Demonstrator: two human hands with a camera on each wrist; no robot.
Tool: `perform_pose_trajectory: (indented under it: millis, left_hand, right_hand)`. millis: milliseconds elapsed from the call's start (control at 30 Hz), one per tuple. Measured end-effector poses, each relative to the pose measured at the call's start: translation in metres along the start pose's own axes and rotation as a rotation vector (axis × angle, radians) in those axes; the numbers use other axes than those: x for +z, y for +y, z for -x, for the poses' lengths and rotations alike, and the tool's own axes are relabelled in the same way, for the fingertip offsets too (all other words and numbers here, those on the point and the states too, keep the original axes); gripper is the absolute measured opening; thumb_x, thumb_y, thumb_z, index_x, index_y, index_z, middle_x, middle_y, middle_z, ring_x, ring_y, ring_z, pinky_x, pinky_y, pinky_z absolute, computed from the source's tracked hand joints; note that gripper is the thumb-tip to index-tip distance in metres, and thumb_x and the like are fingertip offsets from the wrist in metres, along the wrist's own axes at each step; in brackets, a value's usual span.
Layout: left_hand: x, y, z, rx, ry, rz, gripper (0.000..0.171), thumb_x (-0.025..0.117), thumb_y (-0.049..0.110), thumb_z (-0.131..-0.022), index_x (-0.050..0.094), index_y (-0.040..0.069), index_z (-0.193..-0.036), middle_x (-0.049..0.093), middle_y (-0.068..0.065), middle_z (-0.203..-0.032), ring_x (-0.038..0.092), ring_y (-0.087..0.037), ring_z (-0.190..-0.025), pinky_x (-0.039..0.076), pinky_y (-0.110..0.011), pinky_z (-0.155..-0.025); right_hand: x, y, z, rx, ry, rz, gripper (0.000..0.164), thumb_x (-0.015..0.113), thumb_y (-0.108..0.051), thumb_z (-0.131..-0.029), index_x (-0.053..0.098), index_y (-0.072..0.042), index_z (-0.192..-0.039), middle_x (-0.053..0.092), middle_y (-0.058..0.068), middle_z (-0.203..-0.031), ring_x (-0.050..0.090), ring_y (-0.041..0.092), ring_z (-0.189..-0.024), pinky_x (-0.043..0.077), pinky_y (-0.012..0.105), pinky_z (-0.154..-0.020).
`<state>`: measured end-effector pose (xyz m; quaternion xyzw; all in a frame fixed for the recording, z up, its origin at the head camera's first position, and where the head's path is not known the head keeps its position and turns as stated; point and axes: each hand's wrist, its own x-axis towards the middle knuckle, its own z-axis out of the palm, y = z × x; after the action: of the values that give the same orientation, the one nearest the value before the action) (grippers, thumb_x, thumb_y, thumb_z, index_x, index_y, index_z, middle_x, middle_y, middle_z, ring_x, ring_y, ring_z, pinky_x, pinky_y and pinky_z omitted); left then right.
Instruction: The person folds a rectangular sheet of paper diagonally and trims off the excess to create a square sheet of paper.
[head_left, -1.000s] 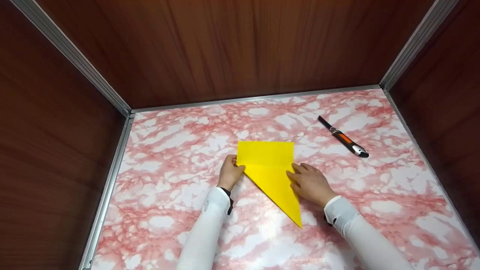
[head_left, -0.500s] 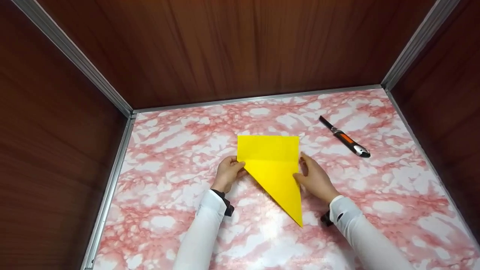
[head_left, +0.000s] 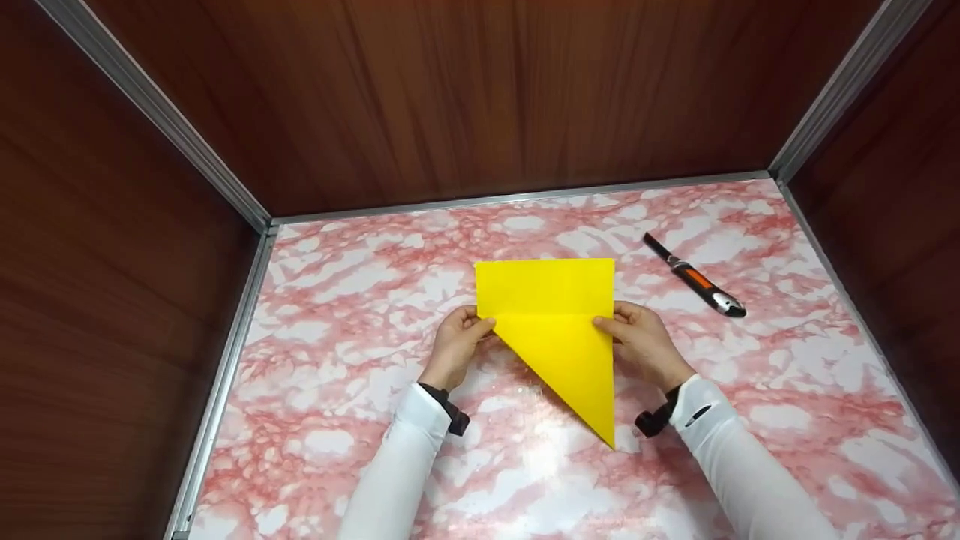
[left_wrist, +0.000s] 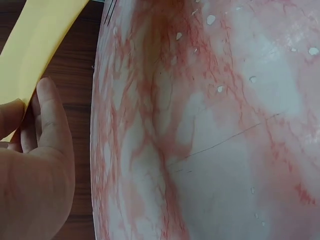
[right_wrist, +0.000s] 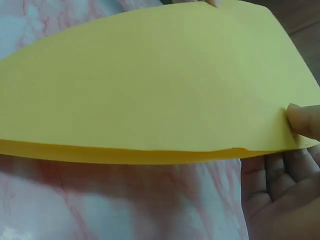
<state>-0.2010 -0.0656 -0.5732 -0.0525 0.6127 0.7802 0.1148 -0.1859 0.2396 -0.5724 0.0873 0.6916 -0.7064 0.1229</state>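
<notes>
Yellow paper (head_left: 562, 337), folded: square-cornered band across the far part, narrowing to a near point on the right. It hangs between both hands above the middle of the desk (head_left: 337, 390).

Left hand (head_left: 454, 345): pinches the left edge, thumb on the face, fingers behind, right where the slanted edge begins. Right hand (head_left: 651, 345): pinches the straight right edge at about the same height, thumb on top, fingers underneath. A faint crease (head_left: 544, 316) runs across between the two thumbs.

Right wrist view: layers gape slightly along the long edge, with a small kink near the thumb. Underside hidden.

Handling, my judgement: keep both pinches light and level, so the sheet stays flat between them and the crease is not pulled askew. Close the gaping layers before pressing any fold; align edges first, then run a fingertip outward. Thin stock likely dents under a hard thumb.

Cutter (head_left: 697, 280) lies on the desk beyond the right hand, apart from the paper.
</notes>
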Motion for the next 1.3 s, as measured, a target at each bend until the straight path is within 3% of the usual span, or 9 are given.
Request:
perform_pose_trajectory:
  millis: [233,367,633,767,1000,1300]
  left_hand:
    - [-0.010,0.013,0.008,-0.073,-0.116,-0.043,0.029,0.068,0.010,-0.099,0.066,-0.006,-0.123,0.071,-0.017,-0.111,0.072,-0.025,-0.098,0.049,-0.053,-0.102]
    - [-0.015,0.018,0.011,-0.096,-0.186,-0.072,0.025,0.068,0.011,-0.099,0.068,-0.006,-0.117,0.072,-0.018,-0.109,0.071,-0.035,-0.103,0.052,-0.049,-0.098]
    - [-0.027,0.024,0.016,-0.106,-0.318,-0.088,0.028,0.066,0.012,-0.101,0.069,-0.006,-0.122,0.072,-0.020,-0.115,0.070,-0.036,-0.109,0.056,-0.040,-0.093]
    - [-0.031,0.025,0.017,-0.104,-0.349,-0.094,0.030,0.066,0.013,-0.101,0.069,-0.005,-0.124,0.071,-0.021,-0.117,0.071,-0.033,-0.108,0.056,-0.039,-0.092]
    - [-0.032,0.027,0.018,-0.103,-0.369,-0.130,0.029,0.066,0.015,-0.101,0.068,-0.004,-0.124,0.072,-0.021,-0.115,0.064,-0.046,-0.116,0.058,-0.036,-0.088]
    - [-0.031,0.030,0.019,-0.054,-0.400,-0.155,0.028,0.063,0.013,-0.103,0.067,-0.003,-0.125,0.072,-0.020,-0.115,0.062,-0.048,-0.117,0.058,-0.035,-0.087]
  right_hand:
    - [-0.013,-0.009,0.005,-0.061,-0.048,0.147,0.039,0.071,-0.026,-0.098,0.067,0.003,-0.124,0.075,0.011,-0.109,0.070,0.024,-0.095,0.055,0.037,-0.090]
    - [-0.017,-0.015,0.007,-0.074,-0.086,0.175,0.039,0.070,-0.025,-0.099,0.067,0.005,-0.124,0.074,0.010,-0.109,0.069,0.023,-0.093,0.055,0.035,-0.088]
    - [-0.023,-0.019,0.010,-0.093,-0.161,0.199,0.040,0.070,-0.026,-0.098,0.069,0.001,-0.127,0.075,0.011,-0.110,0.069,0.025,-0.092,0.055,0.040,-0.087]
    - [-0.024,-0.021,0.010,-0.117,-0.197,0.194,0.039,0.070,-0.024,-0.098,0.069,0.002,-0.128,0.075,0.012,-0.108,0.069,0.023,-0.089,0.056,0.038,-0.083]
    - [-0.027,-0.023,0.012,-0.148,-0.229,0.196,0.034,0.067,-0.017,-0.100,0.068,0.006,-0.125,0.075,0.011,-0.100,0.067,0.021,-0.081,0.056,0.036,-0.076]
    - [-0.031,-0.027,0.013,-0.154,-0.217,0.210,0.028,0.065,-0.013,-0.099,0.069,0.008,-0.118,0.074,0.009,-0.091,0.067,0.021,-0.077,0.057,0.040,-0.075]
